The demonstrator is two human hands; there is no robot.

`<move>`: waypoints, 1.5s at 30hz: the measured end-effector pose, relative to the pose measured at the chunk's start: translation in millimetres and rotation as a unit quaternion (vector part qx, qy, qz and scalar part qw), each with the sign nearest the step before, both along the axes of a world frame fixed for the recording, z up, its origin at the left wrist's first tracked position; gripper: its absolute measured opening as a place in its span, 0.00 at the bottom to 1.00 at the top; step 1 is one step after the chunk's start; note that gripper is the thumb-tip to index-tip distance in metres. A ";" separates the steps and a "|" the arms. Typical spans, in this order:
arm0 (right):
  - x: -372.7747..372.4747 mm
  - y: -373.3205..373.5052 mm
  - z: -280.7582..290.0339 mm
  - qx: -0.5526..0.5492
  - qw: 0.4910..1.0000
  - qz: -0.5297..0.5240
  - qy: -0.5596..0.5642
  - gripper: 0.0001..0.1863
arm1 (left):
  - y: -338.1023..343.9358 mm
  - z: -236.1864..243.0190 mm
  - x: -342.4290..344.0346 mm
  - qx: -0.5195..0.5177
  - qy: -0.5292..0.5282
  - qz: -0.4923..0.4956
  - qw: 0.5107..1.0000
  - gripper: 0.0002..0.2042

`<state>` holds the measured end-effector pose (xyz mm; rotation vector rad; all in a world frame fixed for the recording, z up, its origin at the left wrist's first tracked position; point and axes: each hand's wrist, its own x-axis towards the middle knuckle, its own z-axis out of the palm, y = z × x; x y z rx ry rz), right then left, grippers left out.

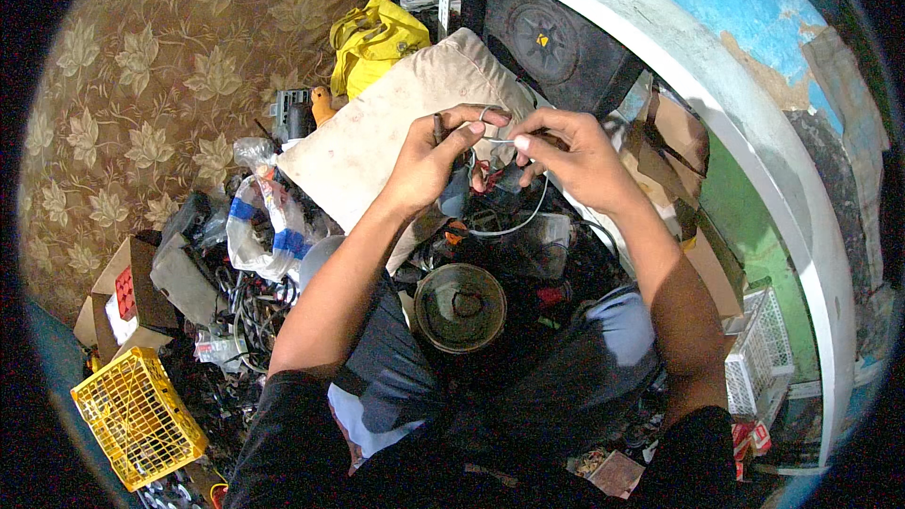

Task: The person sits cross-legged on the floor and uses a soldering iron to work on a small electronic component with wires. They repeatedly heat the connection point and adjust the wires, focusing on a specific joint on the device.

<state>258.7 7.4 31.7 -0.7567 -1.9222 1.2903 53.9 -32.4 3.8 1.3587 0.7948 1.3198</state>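
Note:
A thin white cable runs between my two hands and hangs below them in a loop. My left hand is closed, pinching the cable between thumb and forefinger. A dark, slim thing shows beside its forefinger, too little visible to name. Close by, my right hand pinches the same cable with thumb and fingertips. Something red shows below the left fingers, its kind unclear. Beneath the hands lie tangled dark parts and a clear plastic container. A round metal pot stands between my legs.
A stained beige cushion lies beyond my hands, with a yellow bag and a black speaker behind. At left are a plastic bag, an open cardboard box and a yellow crate. A white basket stands at right.

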 end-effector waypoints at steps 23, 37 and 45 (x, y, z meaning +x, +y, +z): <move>-1.6 2.7 -16.2 -0.355 0.931 0.082 0.039 0.11 | -5.4 -0.6 2.7 0.021 -0.029 -0.102 0.994 0.14; -11.3 -1.5 -12.3 -0.352 0.888 0.102 0.278 0.09 | -3.1 -1.3 -4.1 -0.026 -0.147 -0.089 0.985 0.16; -5.9 7.5 -24.6 -0.345 0.874 0.030 0.342 0.08 | -3.1 0.3 -3.3 -0.009 -0.178 -0.095 0.979 0.20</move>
